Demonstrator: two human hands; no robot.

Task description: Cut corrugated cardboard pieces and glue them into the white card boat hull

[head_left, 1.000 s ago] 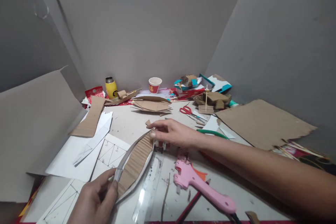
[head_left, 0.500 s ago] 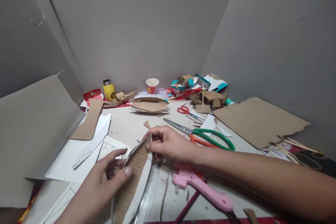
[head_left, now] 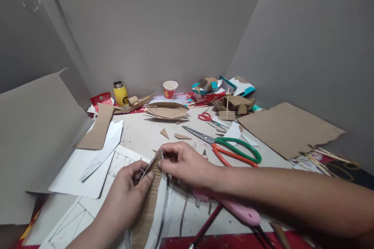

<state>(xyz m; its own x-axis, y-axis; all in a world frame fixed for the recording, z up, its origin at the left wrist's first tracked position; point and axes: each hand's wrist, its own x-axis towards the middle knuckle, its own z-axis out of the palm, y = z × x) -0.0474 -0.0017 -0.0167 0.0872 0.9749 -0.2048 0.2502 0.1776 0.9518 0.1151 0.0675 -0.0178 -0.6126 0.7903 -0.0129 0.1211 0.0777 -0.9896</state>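
Between my two hands is a long folded cardboard piece (head_left: 147,210), corrugated brown inside with a whitish edge, narrowing to a point at its far end. My left hand (head_left: 128,186) pinches its left side wall between thumb and fingers. At the pointed tip, my right hand (head_left: 181,161) is closed with thumb and forefinger on the cardboard. Under my right forearm lies a pink glue gun (head_left: 239,212), partly hidden. Beyond that hand rest large scissors (head_left: 233,148) with green and orange handles. Paper with drawn lines (head_left: 84,214) lies beneath my left arm.
Small cardboard scraps (head_left: 164,133) lie ahead of my hands. Farther back are a folded cardboard boat shape (head_left: 168,111), a paper cup (head_left: 170,90), a yellow bottle (head_left: 120,94) and red-handled scissors (head_left: 205,116). A large cardboard sheet (head_left: 292,130) sits at right, a curved cardboard strip (head_left: 97,128) at left.
My left hand has closed its thumb and fingers onto the cardboard's side wall and shifted slightly up. My right hand stays at the tip. The view has tilted slightly.
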